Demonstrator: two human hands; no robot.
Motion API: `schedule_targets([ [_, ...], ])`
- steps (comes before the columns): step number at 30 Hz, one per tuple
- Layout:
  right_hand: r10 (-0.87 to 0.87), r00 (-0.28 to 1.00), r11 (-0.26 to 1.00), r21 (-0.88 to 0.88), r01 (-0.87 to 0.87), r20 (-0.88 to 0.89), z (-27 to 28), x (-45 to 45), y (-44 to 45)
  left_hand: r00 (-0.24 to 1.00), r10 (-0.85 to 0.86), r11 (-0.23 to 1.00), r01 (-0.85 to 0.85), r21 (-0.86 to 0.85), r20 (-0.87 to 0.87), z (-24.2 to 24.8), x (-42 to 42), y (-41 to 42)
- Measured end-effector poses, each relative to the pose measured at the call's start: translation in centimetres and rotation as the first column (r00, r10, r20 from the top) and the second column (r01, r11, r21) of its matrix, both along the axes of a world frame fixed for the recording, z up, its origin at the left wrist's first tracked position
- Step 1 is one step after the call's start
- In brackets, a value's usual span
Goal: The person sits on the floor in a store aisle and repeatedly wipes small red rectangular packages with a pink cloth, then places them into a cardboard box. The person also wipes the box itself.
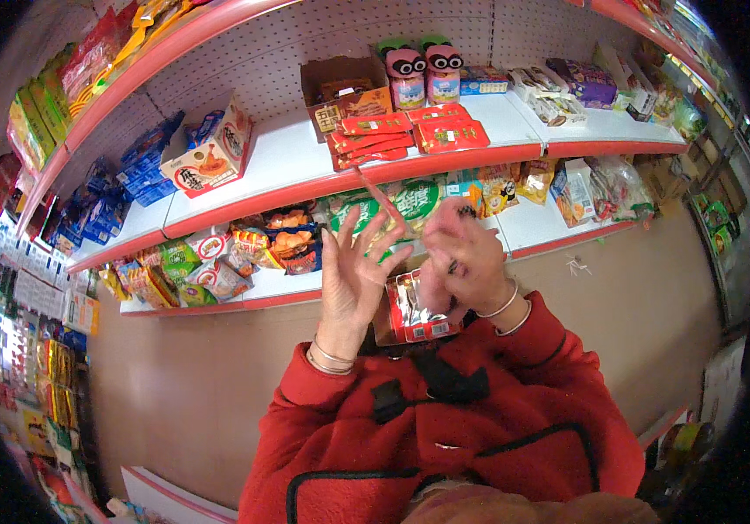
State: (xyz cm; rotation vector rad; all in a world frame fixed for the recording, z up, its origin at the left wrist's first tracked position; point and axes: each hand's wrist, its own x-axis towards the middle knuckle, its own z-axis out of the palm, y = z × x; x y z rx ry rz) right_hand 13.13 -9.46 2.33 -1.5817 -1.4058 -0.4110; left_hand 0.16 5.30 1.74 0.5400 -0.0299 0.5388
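My left hand [355, 275] is raised in front of the shelves, palm showing and fingers spread, with a bracelet at the wrist. My right hand [473, 262] is beside it, bent and blurred, against a pinkish dark-spotted shape [440, 229] I cannot identify. A narrow reddish strip [378, 196] slants between the shelf edge and my hands; whether a hand touches it is unclear. Below my hands, close to my body, an opened box holds red and silver packets [414, 311], partly hidden by my right hand. Red flat packets [450, 136] lie in stacks on the upper shelf.
The white shelf's red front edge [270, 202] runs just beyond my hands. Behind the stacks stand a brown carton [342, 92] and jars with pink lids [407, 88]. A printed snack box [201, 167] is at left. Bagged snacks [217, 275] fill part of the lower shelf.
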Motion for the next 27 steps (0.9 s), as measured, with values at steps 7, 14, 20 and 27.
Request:
schedule_targets([
  [7,0.197,0.923,0.98,-0.106,-0.171,0.331,0.7,-3.2,0.1,0.995,-0.001,0.998,-0.006,-0.069,-0.1,-0.3,0.8,0.2],
  [14,0.313,0.716,0.949,0.237,-0.209,-0.624,2.3,-1.5,0.9,0.989,-0.127,0.985,0.117,-0.123,-0.078,-0.3,0.6,0.0],
  [20,0.209,0.977,0.97,-0.131,-0.203,0.032,-0.6,-5.2,2.1,0.955,-0.273,0.961,0.264,-0.082,-0.113,0.4,0.5,-1.0],
  [27,0.325,0.843,0.944,0.096,-0.315,-0.428,1.2,-2.4,1.4,0.997,-0.037,0.999,0.04,0.037,-0.069,0.5,0.1,1.2],
])
